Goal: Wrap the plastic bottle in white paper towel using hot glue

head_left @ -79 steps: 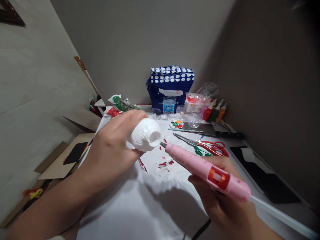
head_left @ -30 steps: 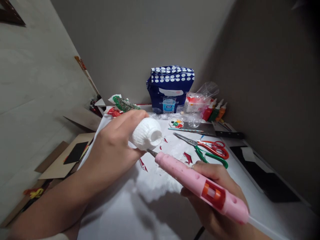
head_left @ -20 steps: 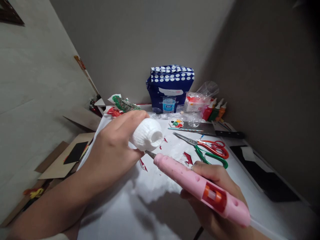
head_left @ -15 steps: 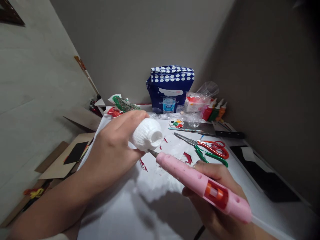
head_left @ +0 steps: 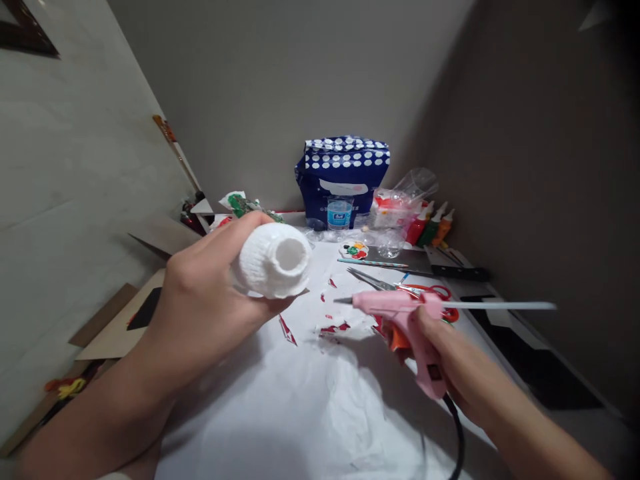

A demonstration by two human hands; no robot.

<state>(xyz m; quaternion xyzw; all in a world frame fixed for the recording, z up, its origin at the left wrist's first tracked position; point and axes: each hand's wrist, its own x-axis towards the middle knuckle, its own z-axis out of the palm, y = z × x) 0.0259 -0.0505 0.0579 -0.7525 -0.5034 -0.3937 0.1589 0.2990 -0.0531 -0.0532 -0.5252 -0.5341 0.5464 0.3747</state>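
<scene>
- A black cord [head_left: 457, 433] hangs down from the glue gun [head_left: 390, 302].
- The right hand [head_left: 445, 340] has its fingers curled round the pink handle. The gun lies level, and its tip points at the white pot, near it but not touching.
- A long pale glue stick [head_left: 505, 305] pokes out of the gun's back.
- The left hand [head_left: 215, 280] has its fingers wrapped round the white pot [head_left: 257, 260]. The pot is held up over the worktop [head_left: 240, 420], tipped so its round hole shows.
- Crumpled white stuff [head_left: 357, 413] lies below the gun.
- Red scraps [head_left: 287, 331] are spread about between the hands.
- Past the gun are scissors [head_left: 373, 279], partly hidden by it.
- Next come a thin stick [head_left: 373, 263], a big knife with a black handle [head_left: 457, 272] and a paint dish [head_left: 353, 251] with blobs of colour.
- At the back, paint bottles [head_left: 429, 230] stand to the right of a blue bag [head_left: 345, 170] with white dots.
</scene>
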